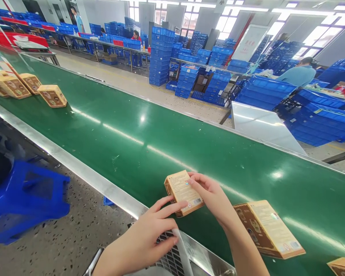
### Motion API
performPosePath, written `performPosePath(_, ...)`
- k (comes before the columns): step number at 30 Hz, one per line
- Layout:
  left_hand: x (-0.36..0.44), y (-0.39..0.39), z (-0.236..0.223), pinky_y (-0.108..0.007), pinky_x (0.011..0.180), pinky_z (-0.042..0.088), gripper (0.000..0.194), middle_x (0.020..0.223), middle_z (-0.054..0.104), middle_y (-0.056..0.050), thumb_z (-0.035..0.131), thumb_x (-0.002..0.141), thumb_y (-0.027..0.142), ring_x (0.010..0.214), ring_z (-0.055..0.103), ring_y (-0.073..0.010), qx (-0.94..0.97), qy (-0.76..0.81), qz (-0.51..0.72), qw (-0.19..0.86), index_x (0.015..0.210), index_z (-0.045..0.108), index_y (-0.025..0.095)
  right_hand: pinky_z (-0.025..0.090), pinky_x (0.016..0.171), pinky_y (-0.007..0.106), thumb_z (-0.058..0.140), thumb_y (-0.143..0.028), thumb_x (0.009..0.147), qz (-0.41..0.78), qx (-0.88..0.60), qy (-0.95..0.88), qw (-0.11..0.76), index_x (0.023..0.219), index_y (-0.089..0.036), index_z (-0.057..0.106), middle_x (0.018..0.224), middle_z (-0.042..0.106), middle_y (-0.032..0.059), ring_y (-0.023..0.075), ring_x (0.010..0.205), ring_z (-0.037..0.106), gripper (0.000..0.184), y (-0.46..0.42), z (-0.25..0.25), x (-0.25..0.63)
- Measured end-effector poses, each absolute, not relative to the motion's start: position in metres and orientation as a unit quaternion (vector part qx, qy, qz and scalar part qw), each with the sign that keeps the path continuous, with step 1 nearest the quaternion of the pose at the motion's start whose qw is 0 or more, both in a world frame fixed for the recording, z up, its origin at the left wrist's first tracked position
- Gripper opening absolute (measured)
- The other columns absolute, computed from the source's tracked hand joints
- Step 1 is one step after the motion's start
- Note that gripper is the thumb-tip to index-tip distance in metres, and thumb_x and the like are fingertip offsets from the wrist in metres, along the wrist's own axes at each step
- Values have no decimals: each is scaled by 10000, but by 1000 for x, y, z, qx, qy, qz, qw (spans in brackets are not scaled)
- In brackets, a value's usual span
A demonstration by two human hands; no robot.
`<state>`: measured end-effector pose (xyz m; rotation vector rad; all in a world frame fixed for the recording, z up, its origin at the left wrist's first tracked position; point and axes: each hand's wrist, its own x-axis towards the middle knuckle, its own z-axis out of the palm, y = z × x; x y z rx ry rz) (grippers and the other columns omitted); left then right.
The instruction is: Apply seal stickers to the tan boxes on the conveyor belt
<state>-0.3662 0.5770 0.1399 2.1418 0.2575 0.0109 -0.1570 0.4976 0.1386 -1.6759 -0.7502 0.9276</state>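
A small cream-and-brown carton [181, 188] lies on the green conveyor belt in front of me, its printed, barcoded face up. My right hand [208, 191] grips its far right side, thumb on the top face beside a small shiny sticker [186, 183]. My left hand [149, 234] rests its index and middle fingers on the carton's near left side. Between its thumb and lower fingers is a dark grid-patterned sheet with a white edge [182, 249], partly hidden by the hand. To the right sits another carton [276, 226] with a similar shiny spot.
More cartons stand at the belt's far left [53, 96], and one [343, 266] is cut off at lower right. A metal rail [103, 184] edges the belt. A blue stool [40, 199] is at left. Beyond are stacked blue crates [161, 57] and several seated or standing people.
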Motion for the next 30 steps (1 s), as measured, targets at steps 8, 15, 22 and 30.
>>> performPosePath(8, -356, 566, 139, -490, 1185, 396, 152, 1604, 421, -67, 614, 865, 33, 1525, 266, -329, 892, 72, -2, 447, 858, 677, 171, 532, 657, 317, 693, -672, 745, 383, -714, -345, 473, 792, -214, 646, 1162, 710, 116, 241, 857, 664, 464, 484, 141, -144)
performPosePath(15, -351, 558, 140, -490, 1189, 399, 153, 1606, 414, -63, 605, 867, 42, 1527, 263, -332, 892, 58, -7, 448, 875, 687, 171, 540, 680, 333, 599, -610, 796, 326, -745, -371, 448, 779, -228, 624, 1044, 732, 89, 247, 858, 683, 383, 470, 142, -143)
performPosePath(22, -343, 550, 133, -508, 1194, 388, 146, 1584, 451, -51, 629, 838, 48, 1509, 305, -346, 901, 28, 7, 434, 852, 689, 180, 521, 766, 423, 598, -567, 750, 156, -828, -309, 442, 847, -240, 613, 954, 717, 106, 305, 888, 683, 342, 462, 131, -155)
performPosePath(30, -357, 550, 116, -338, 1019, 509, 119, 1356, 672, -90, 586, 932, 271, 1196, 650, -253, 776, 154, 106, 603, 902, 682, 207, 568, 724, 360, 580, -562, 899, 63, -829, -268, 486, 1041, -235, 640, 1001, 731, 105, 289, 937, 702, 362, 418, 129, -162)
